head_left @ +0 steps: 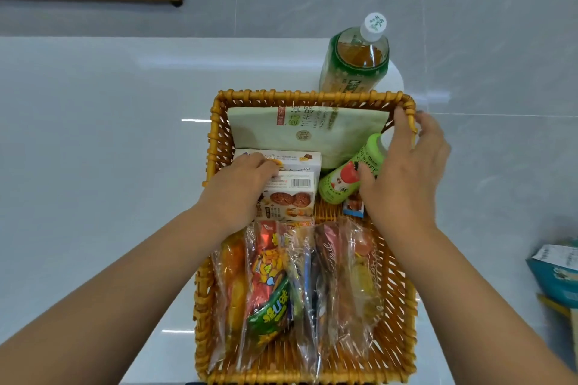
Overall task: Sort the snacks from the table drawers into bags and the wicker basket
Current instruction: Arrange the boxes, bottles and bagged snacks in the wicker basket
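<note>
White table [93, 134] under you, grey tiles beyond; the basket [312, 96] sits centre, bagged snacks [281, 284] at its near end; your left hand [237, 187] lies curled on the cookie box [291, 194], long axis running away from you; your right hand [406, 172] rests loose-fingered on the green bottle [341, 181], just beside the box.
</note>
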